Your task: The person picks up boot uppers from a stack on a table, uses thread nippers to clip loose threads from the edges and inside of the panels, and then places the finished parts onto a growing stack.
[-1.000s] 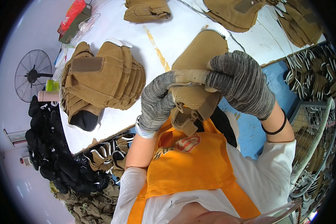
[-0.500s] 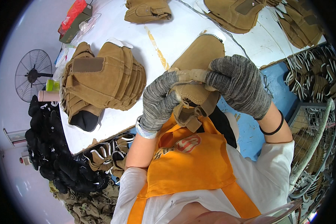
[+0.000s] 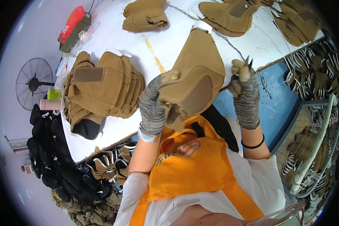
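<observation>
My left hand (image 3: 152, 105), in a grey knit glove with tan fingertips, is closed on the left edge of a brown suede boot upper (image 3: 196, 56). The upper hangs over the table's near edge, a dark brown patch facing up and a white tab at its far end. My right hand (image 3: 246, 101), gloved alike, is raised to the right, apart from the upper. Its fingers are curled around small thread snips (image 3: 249, 62), of which only the dark pointed tips show. To the left of my left hand lies a stack of similar brown uppers (image 3: 118, 83).
On the white table (image 3: 113, 28) lie a folded upper (image 3: 145, 16), more uppers (image 3: 229, 17) at the back right and a cord. A green box (image 3: 77, 34) with red plastic stands far left, near a fan (image 3: 34, 83). A wire cart (image 3: 309, 139) is at my right.
My right hand has let go of the upper and moved right and down, the snips' tips now showing. The upper has turned and opened out in my left hand, showing its dark patch.
</observation>
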A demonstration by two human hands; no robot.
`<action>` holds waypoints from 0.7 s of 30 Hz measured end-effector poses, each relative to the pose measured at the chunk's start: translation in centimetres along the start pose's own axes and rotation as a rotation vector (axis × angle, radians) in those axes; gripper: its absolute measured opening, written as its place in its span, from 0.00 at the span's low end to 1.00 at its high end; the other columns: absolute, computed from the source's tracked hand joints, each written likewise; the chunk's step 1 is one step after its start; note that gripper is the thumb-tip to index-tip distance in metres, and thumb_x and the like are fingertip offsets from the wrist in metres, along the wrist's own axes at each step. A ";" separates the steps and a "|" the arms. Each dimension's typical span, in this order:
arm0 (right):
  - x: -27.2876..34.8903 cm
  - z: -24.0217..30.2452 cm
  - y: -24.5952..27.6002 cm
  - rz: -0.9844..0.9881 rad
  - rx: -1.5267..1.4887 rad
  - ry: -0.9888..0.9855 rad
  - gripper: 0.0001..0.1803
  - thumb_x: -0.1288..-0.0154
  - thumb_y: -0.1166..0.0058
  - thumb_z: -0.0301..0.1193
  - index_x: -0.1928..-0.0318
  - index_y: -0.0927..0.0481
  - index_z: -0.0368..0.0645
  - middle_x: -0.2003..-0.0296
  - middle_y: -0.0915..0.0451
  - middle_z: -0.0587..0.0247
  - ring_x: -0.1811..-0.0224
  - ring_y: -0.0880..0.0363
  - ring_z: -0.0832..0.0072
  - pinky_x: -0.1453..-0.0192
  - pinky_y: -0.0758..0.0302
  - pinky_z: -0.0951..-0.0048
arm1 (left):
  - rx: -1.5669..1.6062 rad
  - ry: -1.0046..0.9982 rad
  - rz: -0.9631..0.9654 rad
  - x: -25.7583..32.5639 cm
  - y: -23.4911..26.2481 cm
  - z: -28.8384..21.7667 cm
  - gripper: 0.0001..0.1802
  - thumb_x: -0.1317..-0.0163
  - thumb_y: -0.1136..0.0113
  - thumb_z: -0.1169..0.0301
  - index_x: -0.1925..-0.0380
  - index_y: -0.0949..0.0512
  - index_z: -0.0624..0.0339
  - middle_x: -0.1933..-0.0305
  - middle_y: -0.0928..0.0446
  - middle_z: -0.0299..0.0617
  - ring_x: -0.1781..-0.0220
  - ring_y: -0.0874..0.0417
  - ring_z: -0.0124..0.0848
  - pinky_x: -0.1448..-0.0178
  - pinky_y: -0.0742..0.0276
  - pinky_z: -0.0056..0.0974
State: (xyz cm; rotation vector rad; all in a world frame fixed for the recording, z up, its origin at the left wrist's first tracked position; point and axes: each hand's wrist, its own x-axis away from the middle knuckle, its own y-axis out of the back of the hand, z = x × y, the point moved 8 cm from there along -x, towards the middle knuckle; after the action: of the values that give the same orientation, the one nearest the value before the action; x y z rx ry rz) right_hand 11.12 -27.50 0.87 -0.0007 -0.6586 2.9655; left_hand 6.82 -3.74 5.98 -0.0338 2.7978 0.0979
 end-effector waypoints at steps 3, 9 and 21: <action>-0.2 -2.4 -1.0 0.137 -0.148 -0.166 0.24 0.36 0.45 0.45 0.49 0.25 0.40 0.83 0.36 0.81 0.86 0.44 0.92 0.83 0.48 0.86 | 0.420 0.122 -0.050 0.4 1.3 3.8 0.32 0.43 0.38 0.49 0.49 0.27 0.64 0.47 0.25 0.47 0.47 0.22 0.37 0.43 0.27 0.41; 1.4 -2.4 -3.2 0.311 -0.220 -0.202 0.28 0.41 0.41 0.50 0.51 0.25 0.41 0.85 0.37 0.80 0.87 0.42 0.89 0.85 0.45 0.85 | 0.475 0.254 -0.053 0.9 0.9 4.7 0.33 0.41 0.42 0.50 0.44 0.31 0.64 0.46 0.26 0.47 0.46 0.23 0.36 0.41 0.26 0.41; 0.2 1.6 -4.3 0.150 0.124 -0.161 0.19 0.41 0.39 0.45 0.62 0.21 0.42 0.82 0.33 0.79 0.81 0.37 0.90 0.79 0.40 0.86 | 0.458 0.181 -0.102 0.3 0.5 2.6 0.56 0.54 0.46 0.31 0.34 0.44 0.61 0.36 0.38 0.47 0.34 0.36 0.38 0.29 0.42 0.44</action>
State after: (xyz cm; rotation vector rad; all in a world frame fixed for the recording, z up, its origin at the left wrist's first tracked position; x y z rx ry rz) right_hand 11.29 -24.30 4.16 0.2088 -0.5104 3.1716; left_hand 7.40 -3.02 3.44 -0.0768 2.9180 -0.5959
